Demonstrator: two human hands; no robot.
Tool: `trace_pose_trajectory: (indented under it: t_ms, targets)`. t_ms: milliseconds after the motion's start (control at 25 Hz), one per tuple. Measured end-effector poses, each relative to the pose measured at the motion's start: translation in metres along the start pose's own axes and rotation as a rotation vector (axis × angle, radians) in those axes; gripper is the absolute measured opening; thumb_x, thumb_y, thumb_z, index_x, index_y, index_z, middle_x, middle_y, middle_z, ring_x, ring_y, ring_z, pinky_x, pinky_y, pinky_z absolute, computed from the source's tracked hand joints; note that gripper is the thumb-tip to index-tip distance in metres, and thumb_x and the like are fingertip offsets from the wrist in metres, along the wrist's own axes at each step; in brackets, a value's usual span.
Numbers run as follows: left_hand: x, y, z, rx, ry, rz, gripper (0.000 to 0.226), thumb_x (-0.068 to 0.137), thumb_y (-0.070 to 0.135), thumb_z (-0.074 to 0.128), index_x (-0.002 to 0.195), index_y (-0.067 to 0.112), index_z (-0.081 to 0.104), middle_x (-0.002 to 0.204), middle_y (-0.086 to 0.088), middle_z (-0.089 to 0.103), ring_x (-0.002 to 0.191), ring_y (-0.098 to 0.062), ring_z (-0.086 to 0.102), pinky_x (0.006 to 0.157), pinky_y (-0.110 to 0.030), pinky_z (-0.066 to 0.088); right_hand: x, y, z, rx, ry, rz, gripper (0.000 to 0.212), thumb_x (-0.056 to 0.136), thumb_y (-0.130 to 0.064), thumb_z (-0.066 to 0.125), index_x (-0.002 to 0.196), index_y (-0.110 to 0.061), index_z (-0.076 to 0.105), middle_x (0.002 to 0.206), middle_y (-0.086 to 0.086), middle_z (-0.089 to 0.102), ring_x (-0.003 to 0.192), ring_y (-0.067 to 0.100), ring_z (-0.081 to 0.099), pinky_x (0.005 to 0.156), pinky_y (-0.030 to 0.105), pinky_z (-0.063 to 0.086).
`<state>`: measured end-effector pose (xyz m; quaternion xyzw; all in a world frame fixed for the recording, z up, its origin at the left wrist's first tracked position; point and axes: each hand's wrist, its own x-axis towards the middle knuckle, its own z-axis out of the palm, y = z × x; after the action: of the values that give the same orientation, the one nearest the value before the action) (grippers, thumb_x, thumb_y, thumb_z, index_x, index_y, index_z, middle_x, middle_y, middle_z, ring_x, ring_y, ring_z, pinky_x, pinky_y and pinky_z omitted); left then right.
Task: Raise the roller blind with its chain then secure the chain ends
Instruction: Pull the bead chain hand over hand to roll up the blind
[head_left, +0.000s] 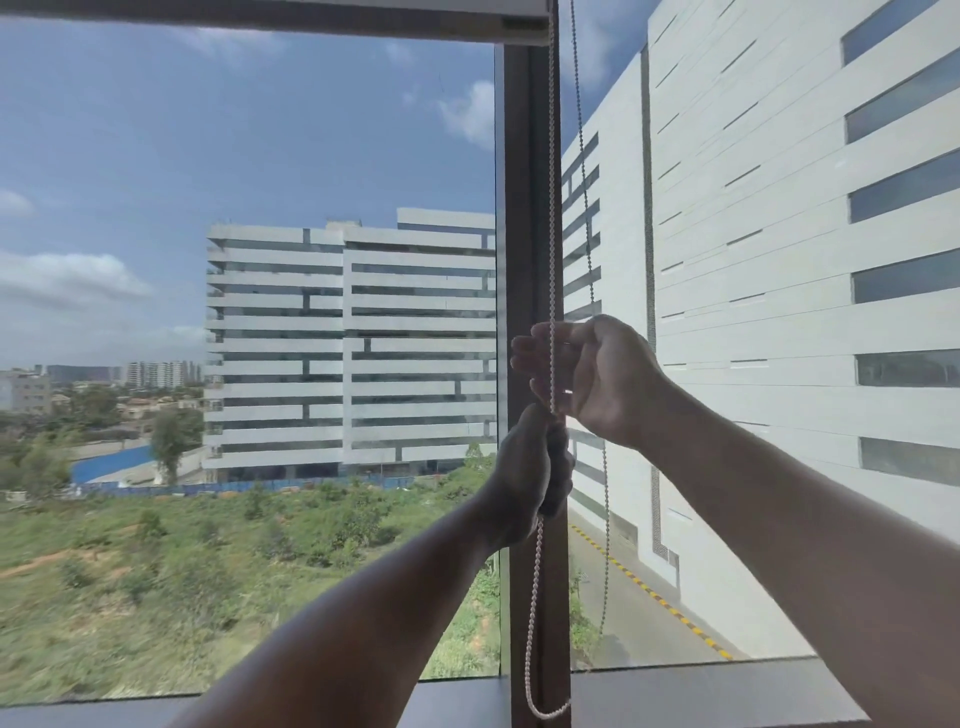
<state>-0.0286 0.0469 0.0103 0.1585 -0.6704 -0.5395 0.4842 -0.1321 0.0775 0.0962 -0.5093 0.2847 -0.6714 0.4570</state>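
The roller blind (260, 23) is rolled almost fully up, only its bottom bar showing along the top of the left pane. Its white bead chain (551, 208) hangs down in front of the dark window post (530, 234). My left hand (530, 467) is closed around the chain at mid height. My right hand (587, 374) sits just above it, fingers curled loosely about the same strand. Below my left hand the chain drops into a loop (535, 675) near the sill. A second, darker chain strand (592, 270) hangs to the right, passing behind my right hand.
A dark window sill (675, 691) runs along the bottom. Two glass panes meet at the post. Outside are white office buildings, green scrub and a road.
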Motion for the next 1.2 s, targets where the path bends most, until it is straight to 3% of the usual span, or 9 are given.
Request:
trace_pose_trajectory:
  t_ms: [120, 240, 440, 560, 720, 840, 960, 1080, 1200]
  targets:
    - [-0.001, 0.001, -0.001, 0.009, -0.022, -0.012, 0.053, 0.106, 0.036, 0.027, 0.054, 0.026, 0.028, 0.046, 0.001, 0.022, 0.036, -0.012, 0.013, 0.042, -0.022, 0.008, 0.002, -0.006, 0.015, 0.017, -0.031, 0.020, 0.038, 0.092, -0.011, 0.033, 0.098, -0.007, 0.070, 0.087, 0.012, 0.079, 0.063, 0.021, 0.066, 0.065, 0.032, 0.048]
    - [-0.003, 0.004, -0.002, 0.031, -0.043, -0.031, 0.053, 0.105, 0.041, 0.028, 0.055, 0.027, 0.026, 0.045, 0.003, 0.022, 0.037, -0.012, 0.012, 0.045, -0.027, 0.004, 0.003, -0.003, 0.019, -0.002, 0.019, -0.015, 0.032, 0.089, -0.007, 0.035, 0.081, -0.013, 0.065, 0.063, 0.002, 0.062, 0.042, 0.011, 0.033, 0.044, 0.021, 0.024]
    - [-0.003, 0.003, -0.003, 0.026, -0.070, -0.010, 0.055, 0.107, 0.046, 0.029, 0.056, 0.026, 0.025, 0.044, 0.002, 0.021, 0.034, -0.013, 0.014, 0.040, -0.019, 0.012, 0.007, 0.000, 0.022, -0.029, 0.048, -0.050, 0.032, 0.087, -0.008, 0.033, 0.064, -0.022, 0.050, 0.047, -0.007, 0.026, 0.037, 0.009, 0.014, 0.046, 0.021, 0.007]
    - [-0.005, -0.004, -0.004, 0.057, -0.069, 0.007, 0.053, 0.106, 0.038, 0.029, 0.055, 0.026, 0.026, 0.043, 0.001, 0.023, 0.034, -0.013, 0.016, 0.041, -0.020, 0.014, 0.006, 0.006, 0.021, -0.085, 0.080, -0.045, 0.033, 0.084, -0.007, 0.032, 0.059, -0.024, 0.045, 0.046, -0.007, 0.022, 0.038, 0.010, 0.010, 0.044, 0.020, 0.008]
    - [-0.015, -0.029, -0.007, 0.141, -0.101, -0.033, 0.055, 0.108, 0.051, 0.030, 0.060, 0.025, 0.026, 0.051, -0.004, 0.022, 0.041, -0.016, 0.019, 0.043, -0.024, 0.016, -0.005, 0.030, 0.011, -0.160, 0.103, -0.014, 0.031, 0.080, -0.007, 0.031, 0.056, -0.025, 0.040, 0.045, -0.007, 0.021, 0.048, 0.015, 0.004, 0.048, 0.024, 0.006]
    - [-0.025, -0.044, -0.017, 0.217, -0.219, -0.179, 0.052, 0.097, 0.064, 0.033, 0.064, 0.024, 0.035, 0.058, -0.007, 0.041, 0.050, -0.019, 0.036, 0.049, -0.027, 0.029, -0.015, 0.054, -0.002, -0.184, 0.108, 0.015, 0.034, 0.080, -0.007, 0.029, 0.054, -0.025, 0.042, 0.046, -0.006, 0.022, 0.051, 0.017, 0.004, 0.043, 0.021, 0.008]
    - [-0.023, -0.036, -0.033, 0.471, -0.336, -0.293, 0.059, 0.090, 0.069, 0.034, 0.082, 0.017, 0.061, 0.086, -0.004, 0.071, 0.082, -0.021, 0.065, 0.074, -0.035, 0.047, -0.024, 0.065, -0.013, -0.161, 0.112, 0.018, 0.038, 0.083, -0.007, 0.029, 0.053, -0.024, 0.045, 0.046, -0.005, 0.024, 0.043, 0.013, 0.009, 0.039, 0.019, 0.014]
    - [-0.003, -0.004, -0.044, 0.568, -0.206, -0.221, 0.047, 0.092, 0.044, 0.046, 0.107, 0.008, 0.072, 0.108, -0.002, 0.078, 0.107, -0.022, 0.068, 0.099, -0.045, 0.048, -0.029, 0.062, -0.013, -0.155, 0.155, 0.022, 0.039, 0.084, -0.007, 0.033, 0.052, -0.023, 0.049, 0.047, -0.004, 0.028, 0.037, 0.012, 0.017, 0.039, 0.018, 0.020]
    - [0.018, 0.051, -0.034, 0.189, -0.010, -0.071, 0.036, 0.097, 0.018, 0.038, 0.111, 0.004, 0.068, 0.093, -0.008, 0.079, 0.092, -0.026, 0.069, 0.084, -0.040, 0.055, -0.036, 0.058, -0.008, -0.186, 0.136, 0.034, 0.039, 0.088, -0.012, 0.040, 0.051, -0.025, 0.046, 0.047, -0.006, 0.027, 0.037, 0.012, 0.017, 0.044, 0.023, 0.014]
